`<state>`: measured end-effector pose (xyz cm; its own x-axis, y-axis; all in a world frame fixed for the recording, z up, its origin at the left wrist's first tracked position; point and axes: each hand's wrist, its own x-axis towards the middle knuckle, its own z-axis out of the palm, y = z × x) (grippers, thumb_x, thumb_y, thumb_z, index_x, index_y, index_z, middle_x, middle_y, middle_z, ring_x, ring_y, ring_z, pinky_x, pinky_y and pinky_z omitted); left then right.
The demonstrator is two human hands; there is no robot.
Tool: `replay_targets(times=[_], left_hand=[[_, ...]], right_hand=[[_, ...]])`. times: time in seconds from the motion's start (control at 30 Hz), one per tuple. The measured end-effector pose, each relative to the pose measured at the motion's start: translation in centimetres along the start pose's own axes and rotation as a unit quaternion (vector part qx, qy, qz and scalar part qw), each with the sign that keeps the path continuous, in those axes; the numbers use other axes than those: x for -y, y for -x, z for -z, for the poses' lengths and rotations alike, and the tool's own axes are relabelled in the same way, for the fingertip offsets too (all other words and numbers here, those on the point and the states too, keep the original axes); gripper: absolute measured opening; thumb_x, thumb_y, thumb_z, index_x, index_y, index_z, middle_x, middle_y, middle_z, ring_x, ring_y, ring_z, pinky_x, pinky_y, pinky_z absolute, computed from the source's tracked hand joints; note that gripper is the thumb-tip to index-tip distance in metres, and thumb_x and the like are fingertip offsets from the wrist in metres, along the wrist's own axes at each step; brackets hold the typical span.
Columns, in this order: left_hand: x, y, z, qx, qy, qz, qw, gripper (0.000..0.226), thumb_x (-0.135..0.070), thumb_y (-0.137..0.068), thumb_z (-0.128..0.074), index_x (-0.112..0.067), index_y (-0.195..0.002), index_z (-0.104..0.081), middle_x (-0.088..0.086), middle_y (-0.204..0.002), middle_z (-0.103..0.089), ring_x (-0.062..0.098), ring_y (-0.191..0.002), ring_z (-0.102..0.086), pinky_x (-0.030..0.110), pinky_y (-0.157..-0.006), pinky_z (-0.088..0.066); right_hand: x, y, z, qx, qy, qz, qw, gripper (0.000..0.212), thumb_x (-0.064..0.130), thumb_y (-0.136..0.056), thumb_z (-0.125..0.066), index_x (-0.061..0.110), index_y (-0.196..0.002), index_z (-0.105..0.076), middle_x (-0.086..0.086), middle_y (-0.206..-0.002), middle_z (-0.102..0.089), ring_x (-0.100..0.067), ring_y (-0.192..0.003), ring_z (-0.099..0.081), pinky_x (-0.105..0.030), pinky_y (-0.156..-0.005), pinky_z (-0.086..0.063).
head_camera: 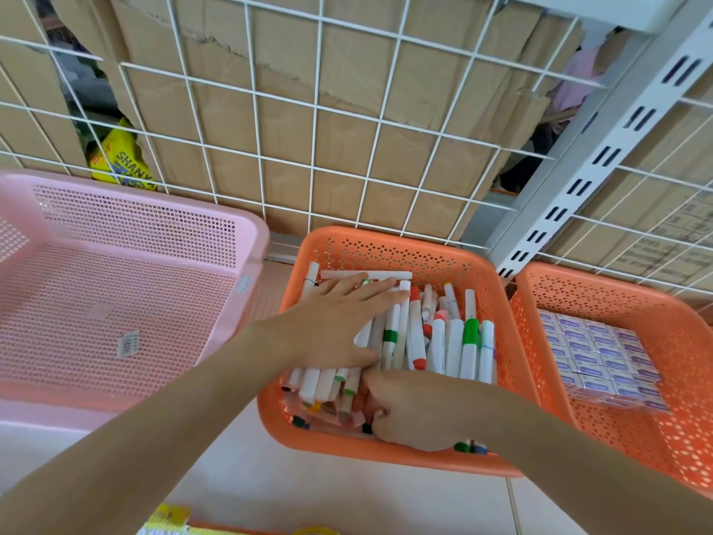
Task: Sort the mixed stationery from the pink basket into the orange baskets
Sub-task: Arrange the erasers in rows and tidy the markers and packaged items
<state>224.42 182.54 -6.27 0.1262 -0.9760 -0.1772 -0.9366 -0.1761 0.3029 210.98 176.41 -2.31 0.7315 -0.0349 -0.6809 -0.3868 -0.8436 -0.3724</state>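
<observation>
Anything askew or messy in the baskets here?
Only the markers in the middle orange basket: the far ones lie in a rough row, one lies crosswise at the far wall, and the near ones are heaped at mixed angles by the right hand. The boxes in the right orange basket are stacked neatly.

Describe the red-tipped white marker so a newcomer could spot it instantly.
Find the middle orange perforated plastic basket, packed with white markers. Right of the flat left hand lies one white marker. Only it has red-orange caps at both ends, unlike its green-banded left neighbour.
</observation>
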Motion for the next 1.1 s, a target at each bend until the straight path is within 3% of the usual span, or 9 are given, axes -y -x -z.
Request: replay_targets(times=[0.07,0.13,0.23,0.5,0.7,0.8,0.97,1.03,1.1], left_hand=[[0.0,0.1,0.0,-0.002,0.003,0.000,1.000,0.080,-0.044,-0.090,-0.049,-0.043,-0.146,0.007,-0.016,-0.156,0.012,0.014,-0.144,0.013,0.039,-0.115,0.003],[0.0,0.1,0.1,-0.002,0.007,0.003,1.000,0.078,-0.043,-0.090,-0.048,-0.043,-0.146,0.006,-0.016,-0.156,0.013,0.015,-0.144,0.013,0.040,-0.115,0.003],[-0.1,0.2,0.3,0.005,0.011,0.011,1.000,0.075,-0.042,-0.092,-0.046,-0.042,-0.146,0.005,-0.016,-0.155,0.014,0.015,-0.144,0.014,0.040,-0.115,0.003],[-0.2,0.2,0.5,0.019,0.020,0.024,0.999,0.073,-0.043,-0.093,-0.045,-0.044,-0.145,0.006,-0.016,-0.156,0.012,0.014,-0.143,0.015,0.042,-0.115,0.003],[0.0,0.2,0.1,0.004,0.011,0.022,1.000,0.072,-0.045,-0.093,-0.044,-0.043,-0.146,0.004,-0.015,-0.157,0.008,0.012,-0.144,0.011,0.039,-0.115,0.003],[0.1,0.2,-0.1,-0.001,-0.012,0.017,1.000,0.071,-0.050,-0.093,-0.042,-0.042,-0.146,0.004,-0.014,-0.157,0.008,0.012,-0.144,0.010,0.040,-0.117,0.002],[-0.1,0.3,-0.2,0.003,-0.025,0.020,0.999,0.069,-0.049,-0.094,-0.039,-0.039,-0.147,0.004,-0.013,-0.157,0.009,0.013,-0.144,0.012,0.041,-0.117,0.003],[-0.1,0.5,-0.1,0.003,-0.028,0.017,0.999,0.069,-0.049,-0.094,-0.040,-0.038,-0.147,0.004,-0.012,-0.157,0.010,0.014,-0.144,0.012,0.040,-0.116,0.004],[-0.1,0.6,0.0,0.009,-0.028,0.013,0.999,0.073,-0.048,-0.093,-0.044,-0.037,-0.148,0.002,-0.012,-0.157,0.008,0.014,-0.144,0.011,0.039,-0.116,0.004]], right_hand=[[0.2,0.1,-0.1,-0.003,0.000,0.004,1.000,0.009,0.018,-0.095,-0.042,0.010,-0.099,-0.046,-0.006,-0.087,-0.056,-0.015,-0.072,-0.050,-0.026,-0.063,-0.043],[0.0,-0.2,-0.2,-0.009,0.003,0.006,1.000,0.021,0.020,-0.095,-0.045,0.006,-0.110,-0.049,-0.012,-0.106,-0.062,-0.023,-0.091,-0.059,-0.036,-0.082,-0.050],[-0.5,-0.6,-0.4,-0.016,0.008,0.013,1.000,0.030,0.025,-0.093,-0.052,0.009,-0.118,-0.045,-0.012,-0.115,-0.060,-0.027,-0.103,-0.059,-0.042,-0.091,-0.048],[-2.3,-0.6,0.0,0.017,-0.098,0.037,0.994,0.037,0.010,-0.088,-0.056,0.017,-0.121,-0.041,0.002,-0.126,-0.059,-0.013,-0.110,-0.056,-0.028,-0.094,-0.047],[-3.3,-0.1,0.4,0.020,-0.134,0.095,0.986,0.031,0.005,-0.087,-0.059,0.024,-0.107,-0.044,0.012,-0.107,-0.061,0.005,-0.069,-0.052,-0.017,-0.068,-0.045],[-3.4,0.7,0.9,0.022,-0.183,0.125,0.975,0.036,-0.003,-0.085,-0.057,0.025,-0.106,-0.051,0.010,-0.098,-0.061,-0.001,-0.074,-0.055,-0.016,-0.068,-0.044],[-3.3,1.1,0.6,-0.012,-0.124,0.167,0.978,0.028,0.011,-0.093,-0.056,0.016,-0.121,-0.059,0.006,-0.096,-0.064,-0.007,-0.082,-0.058,-0.025,-0.078,-0.049],[-3.2,1.4,0.5,-0.026,-0.122,0.168,0.978,0.021,0.013,-0.092,-0.057,0.019,-0.112,-0.063,0.003,-0.094,-0.065,-0.011,-0.084,-0.058,-0.032,-0.084,-0.049],[-3.3,1.8,0.5,-0.051,-0.168,0.167,0.970,0.017,0.013,-0.092,-0.057,0.029,-0.095,-0.061,0.010,-0.083,-0.064,-0.003,-0.077,-0.059,-0.025,-0.076,-0.049]])
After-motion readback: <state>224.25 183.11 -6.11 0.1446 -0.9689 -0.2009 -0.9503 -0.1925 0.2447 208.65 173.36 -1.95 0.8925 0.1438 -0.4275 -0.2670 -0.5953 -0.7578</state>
